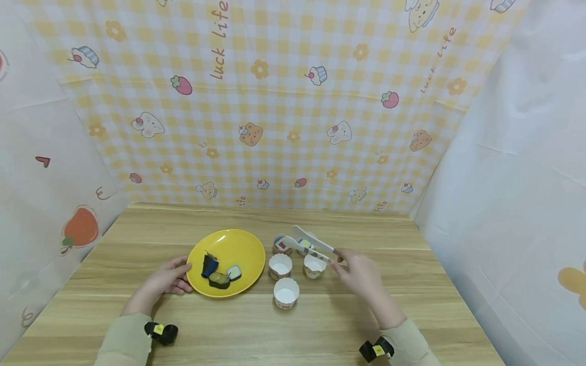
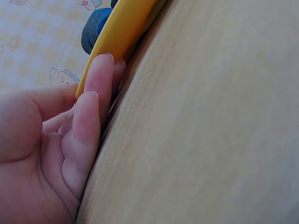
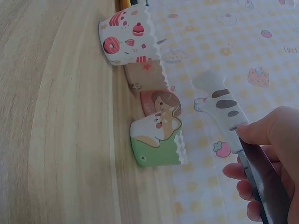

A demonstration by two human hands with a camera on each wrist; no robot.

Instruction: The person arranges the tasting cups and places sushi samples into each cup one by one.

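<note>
My left hand (image 1: 168, 278) grips the left rim of a yellow plate (image 1: 243, 250), thumb above and fingers below. Several toy sushi pieces lie on the plate: a dark blue one (image 1: 209, 265), a black-wrapped one (image 1: 219, 280) and a white one (image 1: 234, 273). My right hand (image 1: 361, 273) holds white tongs (image 1: 317, 240) with dark handles (image 3: 264, 175). Their two tips are spread apart above the back paper cups, with nothing visible between them. Sushi pieces show inside the back left cup (image 1: 276, 249) and the back right cup, which the tongs partly cover.
Three more paper cups stand in front, with white insides showing: a left one (image 1: 280, 266), a right one (image 1: 314, 266) and the nearest one (image 1: 286, 293). All rest on a wooden table (image 1: 220, 330). A checked cloth (image 1: 293, 112) hangs behind.
</note>
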